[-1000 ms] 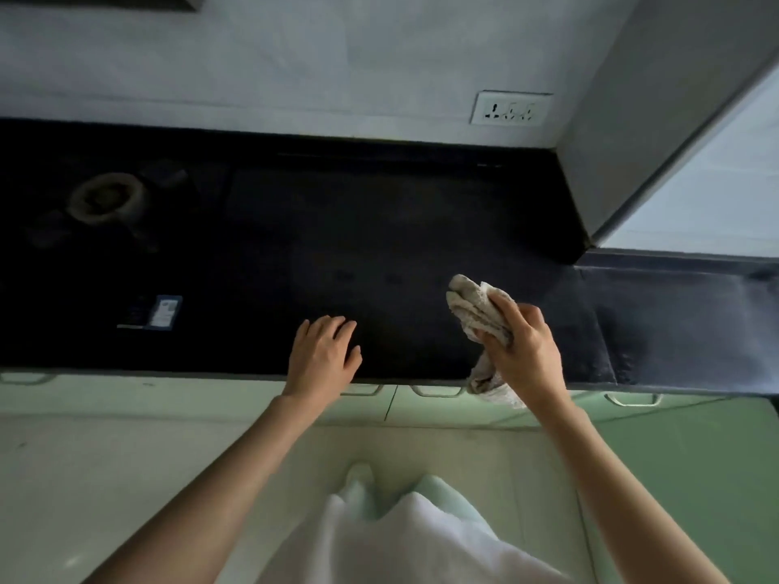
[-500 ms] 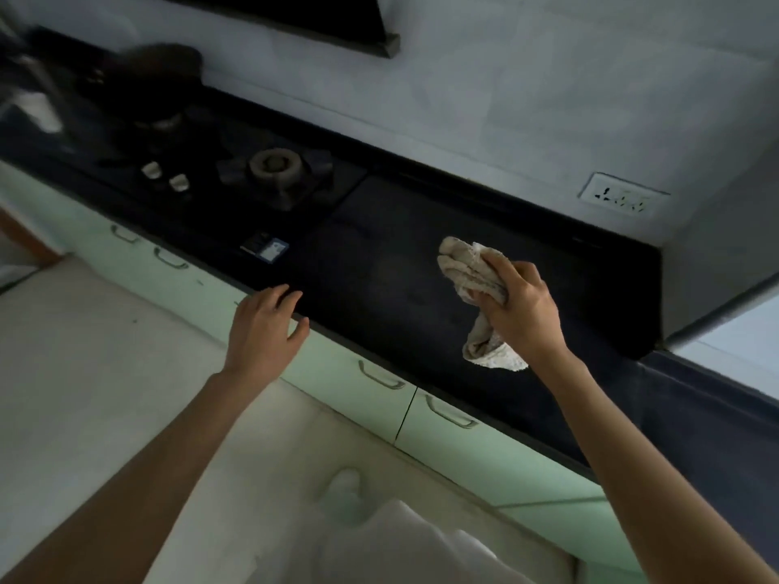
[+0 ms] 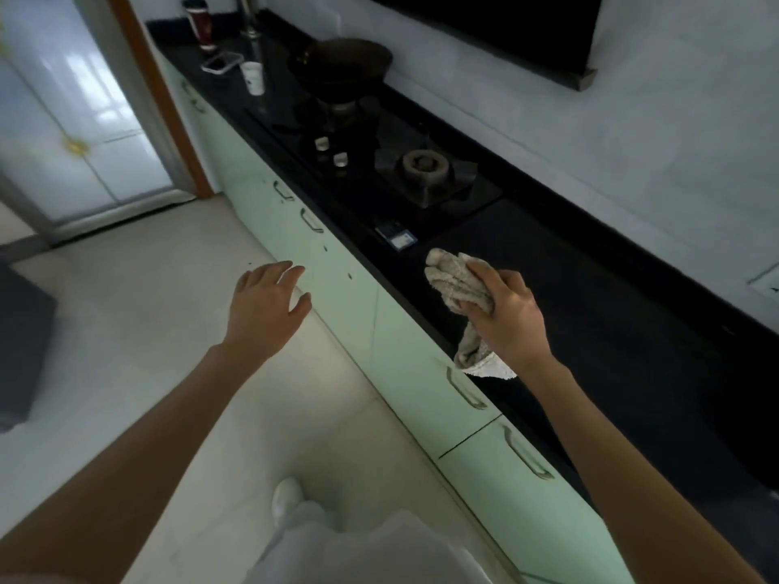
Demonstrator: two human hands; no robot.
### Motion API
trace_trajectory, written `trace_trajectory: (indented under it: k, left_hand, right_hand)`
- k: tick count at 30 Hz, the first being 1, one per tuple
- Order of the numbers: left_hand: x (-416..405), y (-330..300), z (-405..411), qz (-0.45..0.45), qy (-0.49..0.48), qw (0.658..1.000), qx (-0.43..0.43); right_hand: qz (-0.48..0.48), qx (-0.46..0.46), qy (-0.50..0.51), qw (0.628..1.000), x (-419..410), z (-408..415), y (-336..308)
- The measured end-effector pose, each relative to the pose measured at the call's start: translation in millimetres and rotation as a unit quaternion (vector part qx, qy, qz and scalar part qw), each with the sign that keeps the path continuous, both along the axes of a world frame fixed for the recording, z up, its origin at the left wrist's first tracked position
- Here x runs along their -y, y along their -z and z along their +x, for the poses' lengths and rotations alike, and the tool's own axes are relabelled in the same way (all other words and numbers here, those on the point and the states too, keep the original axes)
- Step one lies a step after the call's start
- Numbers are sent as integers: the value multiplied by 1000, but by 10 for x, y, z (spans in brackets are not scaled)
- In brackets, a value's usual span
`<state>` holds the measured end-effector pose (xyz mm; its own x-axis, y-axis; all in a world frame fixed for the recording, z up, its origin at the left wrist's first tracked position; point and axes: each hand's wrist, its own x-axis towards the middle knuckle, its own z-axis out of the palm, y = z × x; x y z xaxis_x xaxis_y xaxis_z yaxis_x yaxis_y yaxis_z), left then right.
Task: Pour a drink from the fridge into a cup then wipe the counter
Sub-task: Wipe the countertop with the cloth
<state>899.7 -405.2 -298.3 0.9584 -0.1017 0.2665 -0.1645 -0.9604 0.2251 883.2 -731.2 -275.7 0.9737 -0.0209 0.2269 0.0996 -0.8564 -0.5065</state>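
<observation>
My right hand [image 3: 508,316] grips a crumpled grey cloth [image 3: 453,282] just above the front part of the black counter [image 3: 611,330]; one end of the cloth hangs down below my wrist. My left hand [image 3: 265,305] is off the counter, fingers spread and holding nothing, in front of the pale green cabinets [image 3: 350,297]. A white cup [image 3: 253,78] stands far along the counter, beside a dark red drink bottle [image 3: 202,27] and a phone [image 3: 222,62].
A gas hob [image 3: 425,166] with a dark wok [image 3: 341,63] occupies the counter between the cloth and the cup. A small blue card [image 3: 396,236] lies by the hob. A white door [image 3: 71,120] is at the far left, and a dark box [image 3: 21,351] sits on the floor.
The view has swung left along the counter, bringing the hob, wok and cup into sight. My left hand has come off the counter edge. The cloth stays in my right hand.
</observation>
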Motion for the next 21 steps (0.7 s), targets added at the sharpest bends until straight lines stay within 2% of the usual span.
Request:
trace_trajectory:
  k: [12, 21]
  left_hand:
    - [-1829, -108, 712, 2, -61, 998, -23]
    - [-2619, 19, 1230, -6, -74, 996, -49]
  right_hand:
    - [-7, 10, -72, 997, -2211, 1188, -34]
    - [-17, -15, -79, 997, -3163, 1747, 139]
